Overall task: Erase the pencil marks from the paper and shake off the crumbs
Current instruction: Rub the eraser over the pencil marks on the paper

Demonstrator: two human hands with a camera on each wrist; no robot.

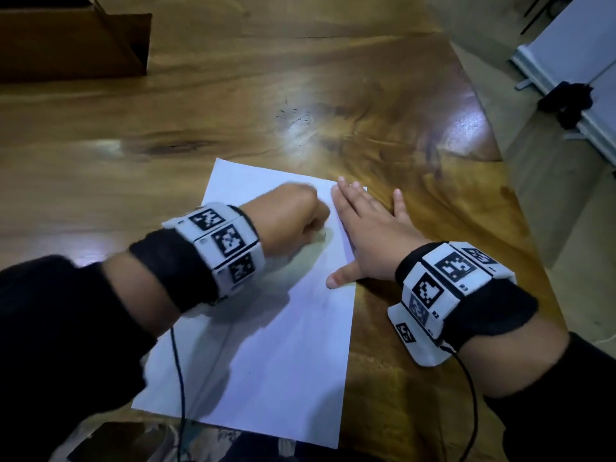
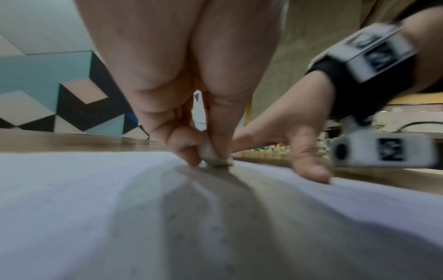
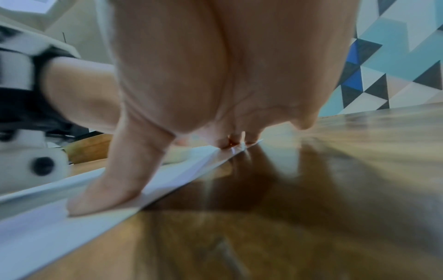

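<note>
A white sheet of paper (image 1: pixel 266 345) lies on the wooden table (image 1: pixel 166 128). My left hand (image 1: pixel 293 218) is curled over the sheet's upper part and pinches a small grey-white eraser (image 2: pixel 212 155) whose lower end touches the paper (image 2: pixel 95 208). My right hand (image 1: pixel 370 235) lies flat with straight fingers on the sheet's right edge, thumb (image 3: pixel 107 189) pressing the paper (image 3: pixel 36 227) and the other fingers spread partly onto the wood. No pencil marks are clear to me; faint specks dot the sheet in the left wrist view.
A brown cardboard box (image 1: pixel 73 38) stands at the table's back left. The table edge (image 1: pixel 520 208) runs down the right, with floor and a white appliance (image 1: pixel 573 78) beyond. Cables trail from both wristbands over the near part of the sheet.
</note>
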